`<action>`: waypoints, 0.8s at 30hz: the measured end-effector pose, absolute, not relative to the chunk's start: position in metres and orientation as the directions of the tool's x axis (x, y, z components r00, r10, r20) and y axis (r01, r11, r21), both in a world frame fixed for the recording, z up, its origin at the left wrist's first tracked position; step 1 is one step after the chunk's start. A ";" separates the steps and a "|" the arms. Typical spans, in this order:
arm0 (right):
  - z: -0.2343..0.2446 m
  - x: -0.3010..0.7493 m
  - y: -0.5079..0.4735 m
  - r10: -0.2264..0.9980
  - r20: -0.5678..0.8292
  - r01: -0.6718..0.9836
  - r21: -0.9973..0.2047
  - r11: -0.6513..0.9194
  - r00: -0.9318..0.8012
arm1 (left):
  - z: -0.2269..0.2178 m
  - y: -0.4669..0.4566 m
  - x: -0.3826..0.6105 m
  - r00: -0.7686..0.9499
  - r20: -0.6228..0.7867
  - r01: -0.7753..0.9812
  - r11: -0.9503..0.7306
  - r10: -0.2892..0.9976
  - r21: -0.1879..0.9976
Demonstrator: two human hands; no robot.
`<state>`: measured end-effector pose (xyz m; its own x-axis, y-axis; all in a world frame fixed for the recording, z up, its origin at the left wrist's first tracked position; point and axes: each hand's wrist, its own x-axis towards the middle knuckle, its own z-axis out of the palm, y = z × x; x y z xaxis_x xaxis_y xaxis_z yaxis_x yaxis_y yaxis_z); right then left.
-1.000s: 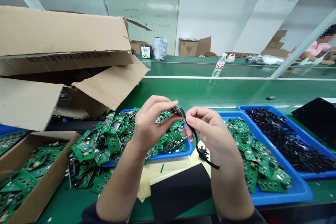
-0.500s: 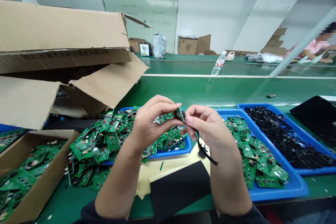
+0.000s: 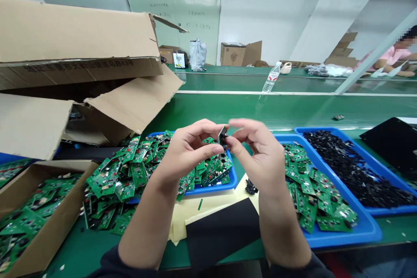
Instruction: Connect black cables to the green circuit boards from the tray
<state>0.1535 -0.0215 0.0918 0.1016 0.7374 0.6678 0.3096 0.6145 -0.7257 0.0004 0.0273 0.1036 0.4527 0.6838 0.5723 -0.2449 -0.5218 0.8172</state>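
My left hand (image 3: 193, 150) pinches a small green circuit board (image 3: 222, 135) by its edge, holding it upright above the work surface. On the board's right face sits a black part (image 3: 224, 134). Closed in against that side is my right hand (image 3: 259, 152), its thumb at the black part and its index finger smeared by motion. Below the hands, a little heap of black pieces (image 3: 250, 186) lies on yellowish paper (image 3: 179, 219). A black sheet (image 3: 224, 234) lies in front of it.
A blue tray (image 3: 345, 241) of circuit boards stands right, beside another blue tray (image 3: 384, 213) of black pieces. More boards fill a blue tray (image 3: 208, 190), a loose pile (image 3: 110, 186) and a cardboard box (image 3: 61, 226) at left. A bottle (image 3: 272, 77) and a person (image 3: 395, 56) are farther back.
The black strip that hung from my right hand no longer shows. My right hand has shifted its fingers, the index now raised by the board's top. The board has turned slightly.
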 end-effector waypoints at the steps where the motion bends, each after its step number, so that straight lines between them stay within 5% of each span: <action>1: 0.092 0.154 -0.021 0.718 0.689 0.347 -0.701 0.624 0.101 | 0.104 0.028 0.000 0.476 0.547 -0.240 -0.496 0.689 0.834; 8: 0.099 0.161 -0.020 0.545 0.839 0.606 -0.440 0.662 0.014 | 0.098 0.030 -0.003 0.591 0.370 -0.293 -0.237 0.717 0.926; 14: 0.098 0.159 -0.020 0.548 0.835 0.604 -0.463 0.649 0.051 | 0.096 0.032 0.000 0.637 0.341 -0.338 -0.147 0.691 0.929; 19: 0.098 0.159 -0.022 0.646 0.758 0.483 -0.603 0.635 0.097 | 0.094 0.035 0.004 0.612 0.395 -0.377 -0.185 0.685 0.907; 24: 0.098 0.158 -0.020 0.544 0.833 0.563 -0.499 0.659 0.102 | 0.093 0.037 0.004 0.600 0.424 -0.353 -0.251 0.679 0.901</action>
